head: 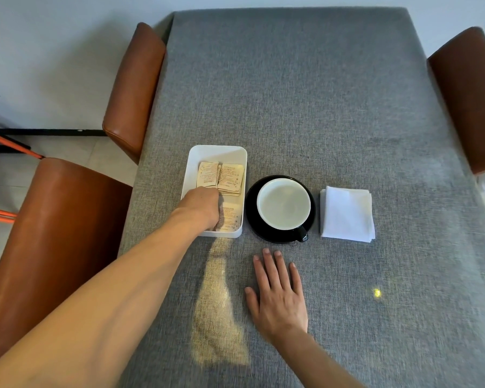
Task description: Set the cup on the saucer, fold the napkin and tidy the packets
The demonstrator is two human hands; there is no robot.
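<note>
A cup [283, 207], white inside and black outside, stands on a black saucer [251, 203] with its handle toward me. To its right lies a folded white napkin [347, 213]. To its left a white tray [216, 152] holds several beige packets [230, 177]. My left hand [202, 207] reaches into the tray, fingers curled down among the packets; what the fingertips touch is hidden. My right hand [277, 292] lies flat on the cloth in front of the saucer, fingers apart, holding nothing.
A grey cloth covers the table [305, 93]. Brown leather chairs stand at the left [135, 88] [51, 233] and at the right [471, 99]. A patch of sunlight [216, 312] lies on the cloth between my arms.
</note>
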